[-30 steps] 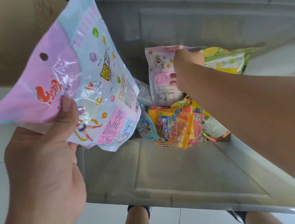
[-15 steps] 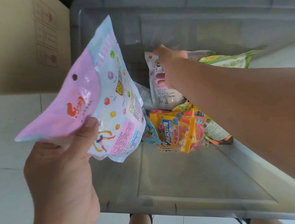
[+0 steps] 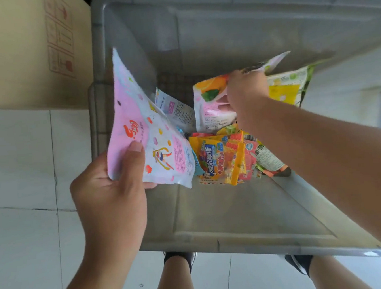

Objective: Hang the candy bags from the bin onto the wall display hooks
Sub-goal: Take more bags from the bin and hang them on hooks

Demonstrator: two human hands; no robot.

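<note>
A grey plastic bin (image 3: 239, 234) stands on the floor below me with a heap of candy bags at its far right. My left hand (image 3: 111, 197) holds a pink and white candy bag (image 3: 142, 134) by its lower edge over the bin's left side. My right hand (image 3: 245, 93) reaches into the bin and grips the top of a second pink and white bag (image 3: 212, 110) with an orange fruit print, lifted off the heap. Yellow and orange bags (image 3: 221, 162) lie beneath it. A green and yellow bag (image 3: 288, 87) leans behind my right wrist.
A large cardboard box (image 3: 22, 50) stands to the left of the bin. White floor tiles (image 3: 19, 205) surround it. My legs and dark shoes (image 3: 179, 260) show below the bin's near rim. The wall hooks are out of view.
My left hand has lowered its pink bag toward the bin's left side. My right hand has closed on the second pink bag and pulled it up, tilting its top edge to the right.
</note>
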